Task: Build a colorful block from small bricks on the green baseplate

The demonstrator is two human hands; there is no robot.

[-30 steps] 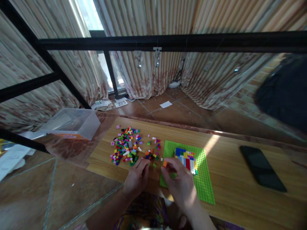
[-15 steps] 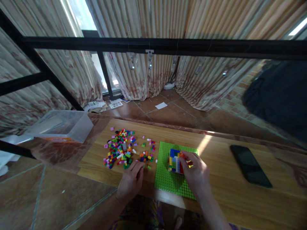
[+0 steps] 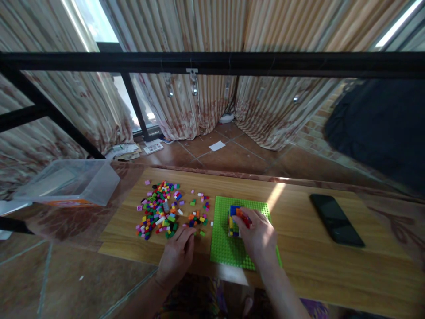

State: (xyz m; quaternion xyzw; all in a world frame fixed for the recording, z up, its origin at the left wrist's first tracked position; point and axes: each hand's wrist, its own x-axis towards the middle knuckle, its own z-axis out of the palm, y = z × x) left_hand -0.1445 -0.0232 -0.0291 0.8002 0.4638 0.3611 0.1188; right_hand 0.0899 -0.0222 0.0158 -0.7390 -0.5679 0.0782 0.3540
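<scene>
A small hollow-looking block of toy bricks [image 3: 234,212], in blue, yellow, orange and red, stands on a green studded baseplate [image 3: 221,248]. My right hand [image 3: 259,235] is closed over its right side, thumb and fingers gripping around the top edge and covering much of it. Beside the baseplate, my left hand [image 3: 177,252] rests at the near edge of the loose toy bricks [image 3: 159,208]. Its fingers are curled together, and what they hold, if anything, cannot be seen.
The wooden table [image 3: 292,270] carries a black phone [image 3: 337,219] on the right. A clear plastic bin [image 3: 83,181] stands at the left. Beyond the table runs a black metal rail [image 3: 212,62] before striped curtains. Paper [image 3: 217,145] lies on the tiled floor.
My right hand has shifted its fingers further over the top of the brick block, hiding more of it. My left hand stays by the loose bricks. The whole view has turned slightly.
</scene>
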